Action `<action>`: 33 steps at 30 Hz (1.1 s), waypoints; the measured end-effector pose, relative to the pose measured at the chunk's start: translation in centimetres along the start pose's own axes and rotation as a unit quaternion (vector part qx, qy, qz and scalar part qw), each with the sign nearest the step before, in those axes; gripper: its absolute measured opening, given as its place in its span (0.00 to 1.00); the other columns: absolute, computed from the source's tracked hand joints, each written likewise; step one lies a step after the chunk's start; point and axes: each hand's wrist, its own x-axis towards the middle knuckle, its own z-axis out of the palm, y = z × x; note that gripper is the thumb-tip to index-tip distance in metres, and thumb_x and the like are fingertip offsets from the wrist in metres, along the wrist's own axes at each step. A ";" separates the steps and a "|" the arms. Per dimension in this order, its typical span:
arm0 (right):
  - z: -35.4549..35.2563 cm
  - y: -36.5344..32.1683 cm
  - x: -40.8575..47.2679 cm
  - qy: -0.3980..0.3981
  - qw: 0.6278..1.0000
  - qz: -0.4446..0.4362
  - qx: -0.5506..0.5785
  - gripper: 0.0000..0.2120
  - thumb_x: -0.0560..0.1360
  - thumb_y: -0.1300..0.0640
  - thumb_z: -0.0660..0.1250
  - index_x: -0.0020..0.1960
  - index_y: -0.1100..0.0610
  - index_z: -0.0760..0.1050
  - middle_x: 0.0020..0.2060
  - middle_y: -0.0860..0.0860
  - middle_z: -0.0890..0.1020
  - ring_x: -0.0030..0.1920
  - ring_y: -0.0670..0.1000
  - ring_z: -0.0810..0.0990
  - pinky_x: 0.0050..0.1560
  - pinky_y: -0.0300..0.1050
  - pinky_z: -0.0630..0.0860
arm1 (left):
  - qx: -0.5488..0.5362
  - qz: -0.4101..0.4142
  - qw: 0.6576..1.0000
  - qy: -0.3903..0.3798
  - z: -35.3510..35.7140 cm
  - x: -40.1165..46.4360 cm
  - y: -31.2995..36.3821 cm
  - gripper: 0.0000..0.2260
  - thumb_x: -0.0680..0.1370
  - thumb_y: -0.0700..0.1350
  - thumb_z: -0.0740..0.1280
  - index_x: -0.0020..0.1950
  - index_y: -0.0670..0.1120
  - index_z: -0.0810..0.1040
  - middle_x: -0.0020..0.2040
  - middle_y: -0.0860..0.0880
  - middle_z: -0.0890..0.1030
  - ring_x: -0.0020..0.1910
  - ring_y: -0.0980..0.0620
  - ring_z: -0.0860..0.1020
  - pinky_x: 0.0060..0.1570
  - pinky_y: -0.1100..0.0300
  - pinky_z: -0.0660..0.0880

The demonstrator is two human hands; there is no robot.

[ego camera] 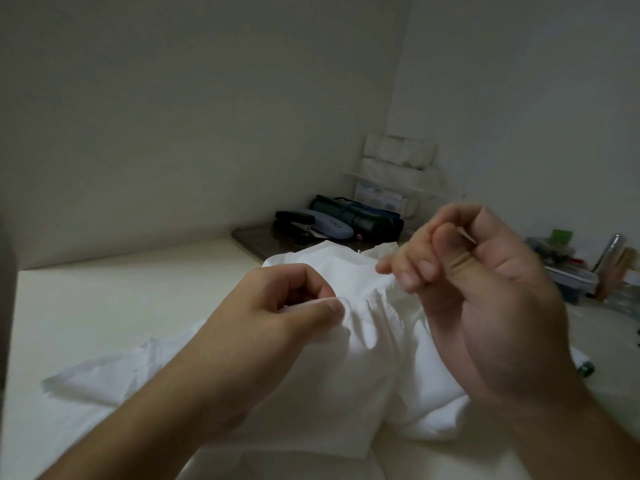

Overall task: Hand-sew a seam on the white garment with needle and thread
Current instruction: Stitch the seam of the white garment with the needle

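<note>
**Both hands raised over the gathered white garment**

A pale tabletop [104, 299] fills a corner between two plain grey-white walls. The white garment [349, 355] lies crumpled at its middle. Behind the garment, toward the corner, sit a dark tray [252, 242], a black stapler [294, 220], a rolled green pouch [360, 213] and stacked white packs [398, 150]. Right of the garment stands a cluttered box [568, 271]. Left of the garment the table is bare to its edge.

The left hand [277, 313] pinches a gathered fold of the garment. The right hand [485, 271], curled, pinches a needle [462, 199] above the garment; only the needle's tip shows. Thread is too faint to trace.
</note>
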 end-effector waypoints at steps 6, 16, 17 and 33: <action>-0.1 -0.1 -0.7 -0.041 0.967 -0.050 -0.247 0.06 0.79 0.62 0.64 0.51 0.52 0.76 0.34 0.54 0.69 0.36 0.54 0.69 0.38 0.42 0.72 | 0.015 0.003 1.000 0.006 -0.1 0.0 0.1 0.09 0.72 0.54 0.71 0.43 0.49 0.84 0.36 0.48 0.84 0.34 0.51 0.79 0.39 0.50 0.73; -0.8 0.6 -0.2 -0.099 0.844 -0.079 -0.521 0.10 0.74 0.62 0.76 0.44 0.46 0.82 0.40 0.43 0.79 0.48 0.48 0.81 0.52 0.33 0.75 | 0.025 0.037 0.998 0.037 -0.2 -0.1 0.7 0.07 0.76 0.54 0.77 0.46 0.52 0.86 0.35 0.42 0.83 0.33 0.50 0.77 0.36 0.54 0.71; -0.8 0.7 -0.1 -0.092 0.845 -0.076 -0.522 0.10 0.74 0.61 0.76 0.43 0.46 0.83 0.40 0.43 0.79 0.48 0.47 0.81 0.53 0.33 0.75 | 0.020 0.034 0.999 0.037 -0.2 -0.1 0.8 0.06 0.76 0.53 0.76 0.47 0.53 0.86 0.35 0.38 0.80 0.31 0.48 0.74 0.32 0.55 0.68; -1.2 0.4 0.3 0.069 0.881 -0.013 -0.469 0.11 0.77 0.63 0.72 0.47 0.46 0.82 0.25 0.43 0.66 0.28 0.44 0.66 0.30 0.33 0.68 | 0.078 0.036 0.996 0.032 -0.1 -0.4 0.8 0.07 0.78 0.51 0.73 0.42 0.55 0.89 0.33 0.58 0.85 0.30 0.64 0.80 0.29 0.74 0.69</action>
